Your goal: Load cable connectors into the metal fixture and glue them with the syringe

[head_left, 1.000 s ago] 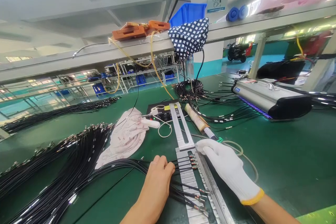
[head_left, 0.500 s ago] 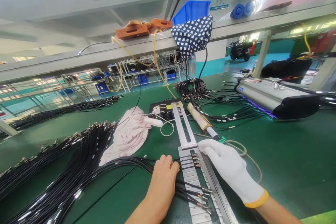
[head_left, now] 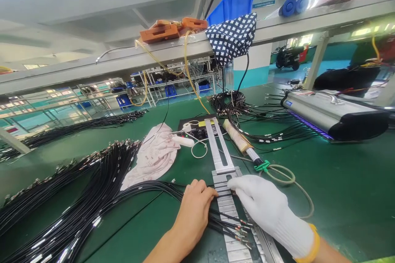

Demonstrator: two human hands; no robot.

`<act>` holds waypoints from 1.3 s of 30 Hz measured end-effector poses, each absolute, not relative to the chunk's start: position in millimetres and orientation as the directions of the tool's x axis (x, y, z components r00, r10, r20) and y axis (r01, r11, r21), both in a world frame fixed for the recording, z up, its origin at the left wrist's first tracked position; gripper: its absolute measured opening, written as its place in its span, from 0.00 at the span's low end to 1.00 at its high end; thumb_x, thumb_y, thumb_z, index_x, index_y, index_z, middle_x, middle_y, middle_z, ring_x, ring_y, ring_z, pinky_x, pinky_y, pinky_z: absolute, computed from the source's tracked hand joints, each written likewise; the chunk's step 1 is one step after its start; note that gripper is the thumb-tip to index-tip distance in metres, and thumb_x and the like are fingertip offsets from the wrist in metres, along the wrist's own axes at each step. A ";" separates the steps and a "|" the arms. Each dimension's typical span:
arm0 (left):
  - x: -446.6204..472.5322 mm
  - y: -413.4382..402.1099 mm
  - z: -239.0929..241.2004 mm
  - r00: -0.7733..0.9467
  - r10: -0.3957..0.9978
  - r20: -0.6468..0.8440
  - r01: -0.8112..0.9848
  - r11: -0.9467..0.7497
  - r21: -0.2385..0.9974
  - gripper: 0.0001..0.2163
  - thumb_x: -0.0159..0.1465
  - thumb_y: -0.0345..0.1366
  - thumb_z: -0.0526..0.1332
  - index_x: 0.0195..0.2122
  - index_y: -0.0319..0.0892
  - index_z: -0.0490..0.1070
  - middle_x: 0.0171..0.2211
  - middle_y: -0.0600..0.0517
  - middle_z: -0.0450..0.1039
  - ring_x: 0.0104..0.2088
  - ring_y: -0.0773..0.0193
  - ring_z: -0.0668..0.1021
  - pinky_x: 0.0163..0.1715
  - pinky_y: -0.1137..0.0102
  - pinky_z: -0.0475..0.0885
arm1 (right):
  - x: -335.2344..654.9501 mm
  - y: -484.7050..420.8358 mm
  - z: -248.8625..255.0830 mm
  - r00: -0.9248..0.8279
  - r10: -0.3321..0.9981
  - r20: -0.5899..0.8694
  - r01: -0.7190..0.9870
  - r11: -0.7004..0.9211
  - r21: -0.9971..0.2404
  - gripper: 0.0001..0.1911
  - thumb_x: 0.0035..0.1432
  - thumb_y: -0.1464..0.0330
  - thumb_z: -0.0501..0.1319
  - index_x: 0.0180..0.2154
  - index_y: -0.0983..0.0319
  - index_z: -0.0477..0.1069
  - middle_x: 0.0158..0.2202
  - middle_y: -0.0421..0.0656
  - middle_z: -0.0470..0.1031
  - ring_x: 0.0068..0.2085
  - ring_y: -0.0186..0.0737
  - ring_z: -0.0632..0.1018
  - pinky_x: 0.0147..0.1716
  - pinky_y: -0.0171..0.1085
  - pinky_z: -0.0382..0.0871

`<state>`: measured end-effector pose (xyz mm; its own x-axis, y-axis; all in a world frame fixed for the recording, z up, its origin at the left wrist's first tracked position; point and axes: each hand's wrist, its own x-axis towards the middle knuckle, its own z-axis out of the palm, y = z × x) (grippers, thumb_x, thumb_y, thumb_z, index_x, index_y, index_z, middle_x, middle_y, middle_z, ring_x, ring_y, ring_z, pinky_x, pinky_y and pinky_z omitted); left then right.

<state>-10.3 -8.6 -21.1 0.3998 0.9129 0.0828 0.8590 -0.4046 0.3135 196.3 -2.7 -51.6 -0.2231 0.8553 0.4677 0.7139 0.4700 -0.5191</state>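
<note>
My left hand (head_left: 197, 205), bare, curls over a bunch of black cables (head_left: 154, 185) at the left edge of a slotted metal fixture (head_left: 226, 205). Several cable ends with small metal and red tips (head_left: 242, 232) stick out past it across the fixture's grooves. My right hand (head_left: 267, 207) wears a white knitted glove with a yellow cuff. Its thumb and fingers are closed at the ends of the upper cables, just right of my left hand; the glove hides those tips. A metal rail along the fixture's right side is partly under the glove.
A thick pile of black cables (head_left: 101, 176) lies left, beside a pale crumpled cloth (head_left: 157, 152). Behind the fixture sit a black control box (head_left: 197, 125) and a wrapped handle tool (head_left: 237, 137). A silver lamp unit (head_left: 336, 113) glows purple over cables. A shelf beam crosses above.
My right hand has moved from the metal rail left onto the upper cable ends, covering them. My left thumb reaches slightly further right. The view has shifted slightly.
</note>
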 end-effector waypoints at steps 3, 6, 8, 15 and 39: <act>-10.1 -9.7 -24.0 0.395 0.914 0.093 0.864 -0.404 0.300 0.14 0.72 0.26 0.50 0.44 0.43 0.75 0.39 0.48 0.72 0.42 0.55 0.71 0.44 0.59 0.67 | 194.2 -5.4 -59.2 -0.276 0.815 0.510 0.746 0.516 -0.422 0.18 0.64 0.70 0.49 0.41 0.54 0.78 0.40 0.42 0.81 0.44 0.48 0.80 0.43 0.49 0.76; -9.9 -11.1 -26.3 0.404 0.909 0.100 0.866 -0.415 0.278 0.11 0.72 0.28 0.52 0.45 0.44 0.74 0.40 0.49 0.72 0.42 0.55 0.71 0.45 0.59 0.66 | 196.1 -4.6 -59.6 -0.298 0.779 0.552 0.739 0.554 -0.383 0.17 0.64 0.72 0.51 0.43 0.55 0.78 0.41 0.43 0.80 0.45 0.48 0.80 0.45 0.48 0.75; -9.9 -11.8 -26.9 0.411 0.907 0.098 0.870 -0.422 0.255 0.10 0.72 0.28 0.53 0.45 0.43 0.74 0.40 0.49 0.73 0.42 0.54 0.72 0.45 0.58 0.66 | 198.8 -2.6 -56.0 -0.281 0.773 0.569 0.739 0.552 -0.385 0.17 0.64 0.72 0.51 0.43 0.55 0.78 0.41 0.43 0.81 0.44 0.46 0.80 0.45 0.45 0.75; -10.0 -11.9 -26.2 0.372 0.923 0.100 0.876 -0.385 0.293 0.11 0.72 0.28 0.52 0.39 0.42 0.74 0.37 0.50 0.73 0.40 0.55 0.72 0.43 0.59 0.65 | 202.9 3.9 -45.8 -0.190 0.767 0.613 0.741 0.521 -0.422 0.17 0.64 0.71 0.51 0.42 0.55 0.78 0.38 0.41 0.82 0.40 0.43 0.81 0.42 0.41 0.75; -8.6 -12.4 -29.8 0.359 0.918 0.170 0.854 -0.396 0.336 0.12 0.71 0.27 0.50 0.36 0.42 0.72 0.35 0.50 0.74 0.38 0.56 0.72 0.43 0.58 0.64 | 207.5 5.7 -36.9 -0.063 0.883 0.464 0.741 0.353 -0.571 0.20 0.63 0.67 0.49 0.43 0.55 0.79 0.45 0.41 0.82 0.44 0.46 0.82 0.47 0.45 0.76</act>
